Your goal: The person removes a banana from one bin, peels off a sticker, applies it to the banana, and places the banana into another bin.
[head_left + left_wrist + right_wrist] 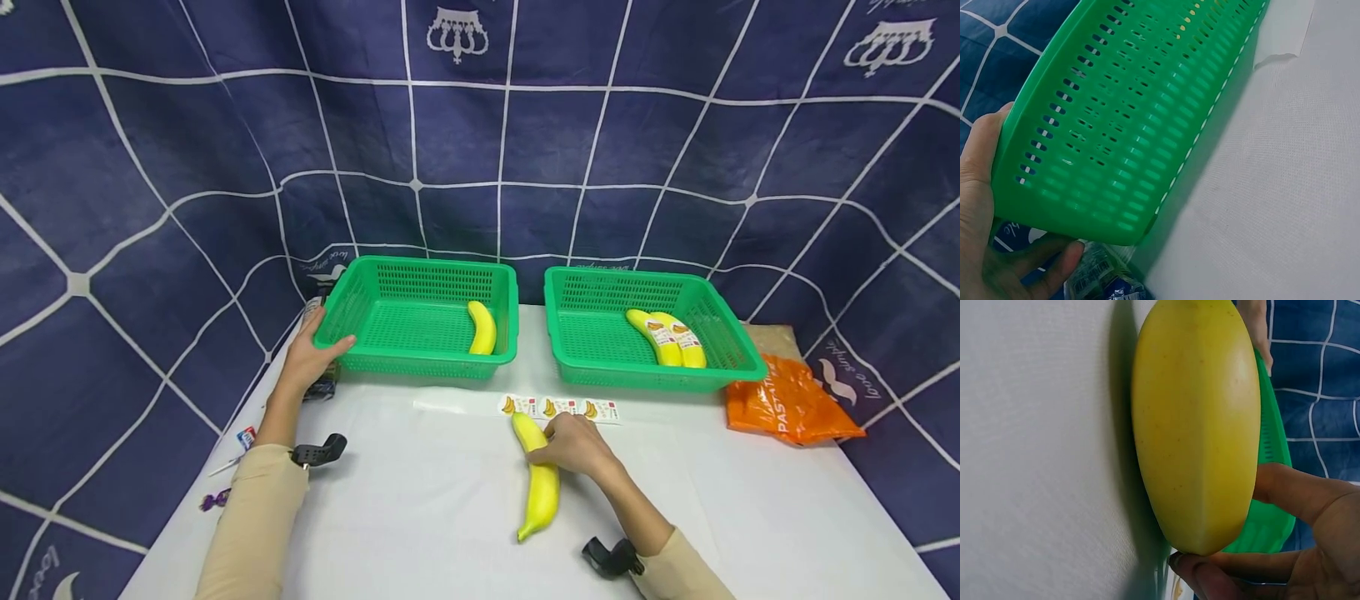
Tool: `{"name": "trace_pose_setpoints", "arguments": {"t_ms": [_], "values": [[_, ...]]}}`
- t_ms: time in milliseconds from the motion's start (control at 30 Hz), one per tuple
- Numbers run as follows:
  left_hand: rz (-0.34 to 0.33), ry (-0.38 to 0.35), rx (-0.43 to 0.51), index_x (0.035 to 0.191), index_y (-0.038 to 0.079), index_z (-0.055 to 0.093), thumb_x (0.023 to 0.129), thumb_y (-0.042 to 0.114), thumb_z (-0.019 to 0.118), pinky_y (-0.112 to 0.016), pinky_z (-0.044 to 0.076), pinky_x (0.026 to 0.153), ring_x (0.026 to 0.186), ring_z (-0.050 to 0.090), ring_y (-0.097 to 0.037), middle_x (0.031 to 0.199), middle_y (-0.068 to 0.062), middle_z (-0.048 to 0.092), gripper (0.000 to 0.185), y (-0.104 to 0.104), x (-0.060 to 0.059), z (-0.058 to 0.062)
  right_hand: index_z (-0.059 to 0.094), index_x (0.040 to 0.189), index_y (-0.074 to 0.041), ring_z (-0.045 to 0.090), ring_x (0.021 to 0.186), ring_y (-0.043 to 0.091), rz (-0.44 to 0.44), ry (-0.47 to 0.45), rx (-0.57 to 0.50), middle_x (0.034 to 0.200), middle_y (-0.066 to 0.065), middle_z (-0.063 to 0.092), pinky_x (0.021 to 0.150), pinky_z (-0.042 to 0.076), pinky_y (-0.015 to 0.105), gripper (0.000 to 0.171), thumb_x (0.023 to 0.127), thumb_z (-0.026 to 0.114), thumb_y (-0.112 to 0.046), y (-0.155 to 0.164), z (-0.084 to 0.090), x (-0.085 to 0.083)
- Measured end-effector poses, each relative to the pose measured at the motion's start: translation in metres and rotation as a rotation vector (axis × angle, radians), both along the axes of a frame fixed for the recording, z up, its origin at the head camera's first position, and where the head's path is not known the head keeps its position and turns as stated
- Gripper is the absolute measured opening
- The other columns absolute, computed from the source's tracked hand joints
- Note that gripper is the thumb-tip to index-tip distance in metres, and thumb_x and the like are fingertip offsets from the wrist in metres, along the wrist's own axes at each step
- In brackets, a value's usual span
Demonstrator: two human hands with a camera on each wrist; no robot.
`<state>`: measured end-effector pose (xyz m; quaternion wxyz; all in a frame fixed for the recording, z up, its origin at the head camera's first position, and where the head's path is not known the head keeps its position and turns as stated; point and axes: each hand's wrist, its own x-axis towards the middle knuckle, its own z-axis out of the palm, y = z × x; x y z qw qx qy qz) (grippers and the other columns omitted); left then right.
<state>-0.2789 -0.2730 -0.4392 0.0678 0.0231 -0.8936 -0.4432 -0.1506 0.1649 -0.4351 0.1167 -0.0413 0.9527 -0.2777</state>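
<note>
In the head view my right hand (579, 446) pinches a yellow banana (542, 498) between thumb and fingers, close over the white table. The right wrist view shows the banana (1197, 419) large, with my fingers at its end and side. No label shows on its visible side. My left hand (306, 357) grips the left corner of a green plastic basket (420, 364), and the left wrist view has this basket's slotted side (1116, 125) up close. A single banana (482, 327) lies inside that basket. Just beyond my right hand is a strip of banana stickers (558, 407).
A second green basket (645, 379) at the right holds two bananas (670, 340) with stickers on them. Beside it lies an orange pasta bag (787, 404). Dark packaging (324, 385) is under my left hand; small items, including a purple one (215, 500), lie along the left edge.
</note>
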Motion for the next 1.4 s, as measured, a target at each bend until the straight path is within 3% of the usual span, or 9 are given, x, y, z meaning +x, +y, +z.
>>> {"name": "trace_pose_setpoints", "arguments": {"t_ms": [200,433,600,733,933,1033,1133,1267,1400], "values": [[-0.02,-0.001,-0.001,0.158,0.017,0.008,0.086,0.052,0.068,-0.066,0.014,0.118,0.151,0.004,-0.04,0.166,-0.01,0.005,0.099,0.001,-0.001,0.002,0.062,0.056,-0.012,0.037,0.047,0.01,0.004,-0.004,0.013,0.05,-0.005,0.041,0.045,0.027,0.022,0.034,0.068,0.086,-0.033,0.002,-0.002,0.0],[-0.077,-0.093,-0.006,0.158,0.018,-0.001,0.088,0.052,0.065,-0.07,0.012,0.115,0.151,-0.004,-0.042,0.165,-0.01,-0.008,0.102,-0.004,0.004,0.01,0.064,0.06,-0.012,0.039,0.048,0.011,0.009,-0.013,0.008,0.052,-0.004,0.045,0.045,0.028,0.022,0.031,0.068,0.085,-0.033,0.002,-0.001,-0.002],[-0.075,-0.084,-0.003,0.158,0.014,-0.001,0.091,0.051,0.061,-0.068,0.013,0.117,0.15,0.001,-0.045,0.165,-0.017,-0.004,0.098,-0.004,0.009,0.016,0.063,0.058,-0.013,0.039,0.047,0.011,0.01,-0.01,0.014,0.051,-0.005,0.045,0.044,0.028,0.022,0.032,0.068,0.085,-0.034,0.002,0.0,-0.001],[-0.018,0.009,-0.006,0.158,0.015,0.003,0.093,0.051,0.058,-0.068,0.016,0.116,0.149,0.009,-0.046,0.164,-0.018,0.004,0.093,0.0,0.017,0.018,0.062,0.058,-0.013,0.039,0.047,0.011,0.014,0.003,0.022,0.05,-0.005,0.045,0.044,0.029,0.022,0.033,0.068,0.085,-0.034,0.002,0.0,-0.002],[0.033,0.31,-0.118,0.156,0.017,0.023,0.086,0.041,0.07,-0.07,0.008,0.113,0.146,0.015,-0.045,0.163,-0.013,0.021,0.088,0.029,0.048,0.018,0.062,0.057,-0.013,0.039,0.047,0.01,0.017,0.009,0.036,0.05,-0.005,0.044,0.044,0.028,0.021,0.033,0.068,0.086,-0.034,0.001,-0.002,-0.001],[-0.04,0.431,-0.164,0.155,0.015,0.027,0.08,0.036,0.075,-0.069,0.011,0.114,0.145,0.02,-0.042,0.161,-0.011,0.026,0.092,0.058,0.069,0.016,0.062,0.058,-0.013,0.04,0.048,0.011,0.017,0.001,0.039,0.051,-0.005,0.045,0.045,0.029,0.021,0.033,0.068,0.085,-0.034,0.001,-0.003,0.0],[-0.17,0.469,-0.237,0.155,0.016,0.025,0.076,0.036,0.078,-0.068,0.016,0.115,0.145,0.025,-0.038,0.161,-0.009,0.028,0.097,0.091,0.09,0.014,0.063,0.059,-0.013,0.041,0.049,0.011,0.014,-0.007,0.043,0.052,-0.005,0.045,0.045,0.029,0.022,0.032,0.068,0.086,-0.034,0.0,-0.003,0.001],[-0.37,0.437,-0.344,0.155,0.017,0.027,0.078,0.043,0.077,-0.062,0.026,0.116,0.144,0.031,-0.034,0.16,-0.006,0.03,0.096,0.132,0.108,0.011,0.064,0.059,-0.013,0.042,0.05,0.011,0.01,-0.006,0.046,0.052,-0.004,0.047,0.045,0.03,0.022,0.032,0.068,0.086,-0.034,0.0,-0.002,0.001],[-0.527,0.354,-0.469,0.153,0.016,0.032,0.082,0.054,0.07,-0.054,0.034,0.115,0.144,0.036,-0.029,0.159,-0.002,0.034,0.089,0.166,0.113,0.0,0.065,0.062,-0.012,0.043,0.05,0.012,0.01,-0.006,0.043,0.053,-0.003,0.05,0.045,0.032,0.021,0.031,0.068,0.086,-0.034,0.0,-0.001,0.0]]}}
